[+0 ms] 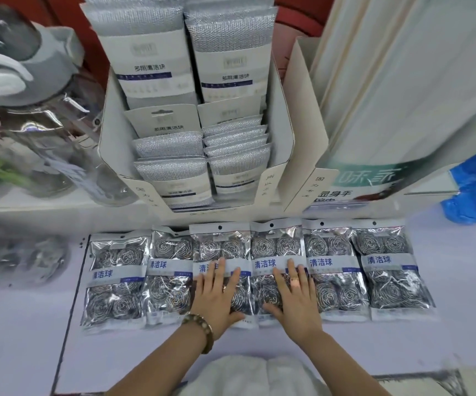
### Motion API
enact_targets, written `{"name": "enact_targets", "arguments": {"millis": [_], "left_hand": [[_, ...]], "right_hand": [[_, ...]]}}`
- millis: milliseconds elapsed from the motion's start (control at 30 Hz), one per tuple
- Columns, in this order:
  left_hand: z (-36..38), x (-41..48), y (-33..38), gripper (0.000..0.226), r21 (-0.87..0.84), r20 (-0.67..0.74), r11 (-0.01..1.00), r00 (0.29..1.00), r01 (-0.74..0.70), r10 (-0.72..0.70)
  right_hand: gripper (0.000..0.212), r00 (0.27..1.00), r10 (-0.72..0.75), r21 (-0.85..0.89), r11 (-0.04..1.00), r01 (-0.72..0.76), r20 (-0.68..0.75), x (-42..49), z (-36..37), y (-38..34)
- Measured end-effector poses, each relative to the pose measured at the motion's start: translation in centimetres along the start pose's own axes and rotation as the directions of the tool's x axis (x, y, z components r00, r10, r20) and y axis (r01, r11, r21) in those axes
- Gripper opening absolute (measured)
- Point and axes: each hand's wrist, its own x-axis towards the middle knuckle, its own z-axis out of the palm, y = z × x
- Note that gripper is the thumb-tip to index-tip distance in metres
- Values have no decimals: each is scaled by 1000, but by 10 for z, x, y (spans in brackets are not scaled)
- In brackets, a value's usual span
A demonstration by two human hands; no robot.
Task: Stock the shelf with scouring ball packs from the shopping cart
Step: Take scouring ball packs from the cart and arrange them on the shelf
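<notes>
Six packs (116,278) lie in a row on the shelf (459,281), running from 9 to 3 o'clock, below the box (277,172) at 12. The left hand (219,292) rests flat on the third pack (216,241), the right hand (294,292) on the fourth pack (277,244). The fingers (220,270) are straight, pressing, gripping nothing. The packs overlap at their edges and the film looks slippery, so an uneven push could skew the neighbours or ride one pack over the next.

Six clear plastic packs of steel scouring balls (388,270) lay side by side on pale flat shelf (31,338). Left hand (219,295) rested on third pack from left, right hand (294,298) on fourth. White cardboard box of silver pads (277,124) stood beyond both hands.
</notes>
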Motion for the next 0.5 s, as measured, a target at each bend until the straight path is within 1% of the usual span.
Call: {"name": "enact_targets", "arguments": {"millis": [67, 167, 300, 367, 400, 467, 500], "left_hand": [[2, 1, 4, 100, 15, 8, 1000, 1000, 15, -16], [2, 3, 6, 100, 48, 25, 998, 999, 33, -34], [1, 7, 8, 100, 73, 60, 996, 997, 44, -48], [-1, 9, 9, 100, 76, 83, 996, 995, 52, -58], [-2, 8, 9, 100, 80, 84, 996, 995, 49, -56], [-2, 6, 9, 101, 87, 63, 995, 997, 39, -45], [-3, 5, 8, 100, 81, 44, 996, 998, 34, -37]], "right_hand": [[86, 1000, 9, -12, 1000, -9, 2, 3, 2, 1], [80, 999, 25, -18, 1000, -24, 43, 6, 5, 3], [82, 992, 61, 27, 998, -64, 110, 11, 6, 4], [85, 993, 24, 0, 1000, -24, 114, 12, 5, 6], [87, 990, -9, 10, 1000, 7, 140, 11, 2, 6], [90, 989, -23, 36, 999, 18, 147, 8, -5, 4], [87, 990, -14, 32, 999, 10, 139, 7, -10, 2]]}}
